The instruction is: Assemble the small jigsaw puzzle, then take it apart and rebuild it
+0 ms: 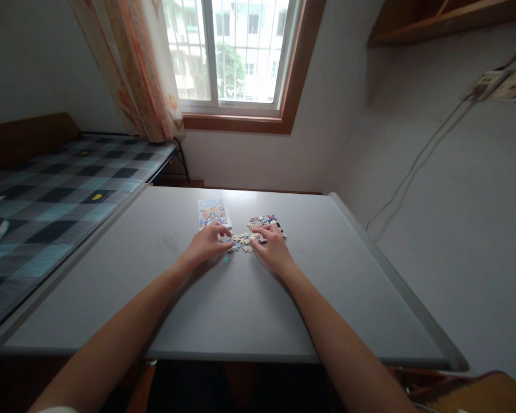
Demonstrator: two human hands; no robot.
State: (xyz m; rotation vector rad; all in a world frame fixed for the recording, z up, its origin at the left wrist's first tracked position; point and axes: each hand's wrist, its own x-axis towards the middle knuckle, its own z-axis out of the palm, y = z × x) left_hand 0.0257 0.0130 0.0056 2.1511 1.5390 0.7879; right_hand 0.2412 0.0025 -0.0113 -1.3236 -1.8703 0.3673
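Note:
Loose jigsaw puzzle pieces (243, 238) lie in a small heap on the white table (241, 310), several with their plain backs up. At the heap's left edge is my left hand (208, 242), fingers curved, with a gap between thumb and forefinger and nothing visible in it. My right hand (273, 246) reaches over the heap's right side, thumb and fingers apart at the pieces. Behind it, partly covered by the fingers, sits a joined section of puzzle (264, 220). A colourful picture sheet (212, 212) lies just beyond my left hand. One bluish piece (227, 259) lies apart, nearer me.
A bed with a checked mattress (69, 183) stands along the table's left side. A wall (456, 229) with a hanging cable (413, 163) runs along the right. Beyond the table's far edge are a window (249, 57) and a patterned curtain (141, 74).

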